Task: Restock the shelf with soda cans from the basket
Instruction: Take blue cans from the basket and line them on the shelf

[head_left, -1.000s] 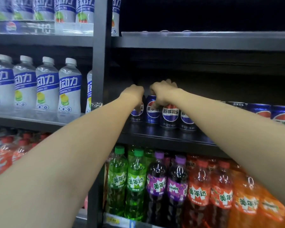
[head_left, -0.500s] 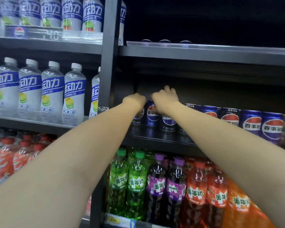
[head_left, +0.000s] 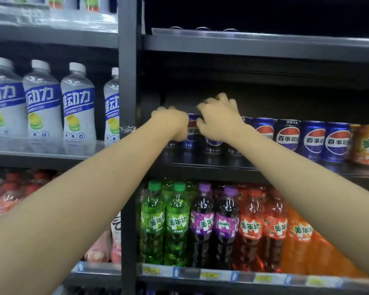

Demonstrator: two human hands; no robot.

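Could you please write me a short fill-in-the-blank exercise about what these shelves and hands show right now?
1. Both hands, the left hand and the right hand, reach among the ____ cola cans.
2. At the right end of that row stands an ____ can.
3. On the shelf below, the green bottles stand left of the ____ bottles.

Missing words: blue; orange; purple

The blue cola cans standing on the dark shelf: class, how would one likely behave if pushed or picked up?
An upright blue cola can would probably slide on the smooth dark shelf rather than tip, being squat. Knocked over, its round body would likely roll. Its glossy metal may be slippery, and, tightly packed, a push likely shifts its neighbours.
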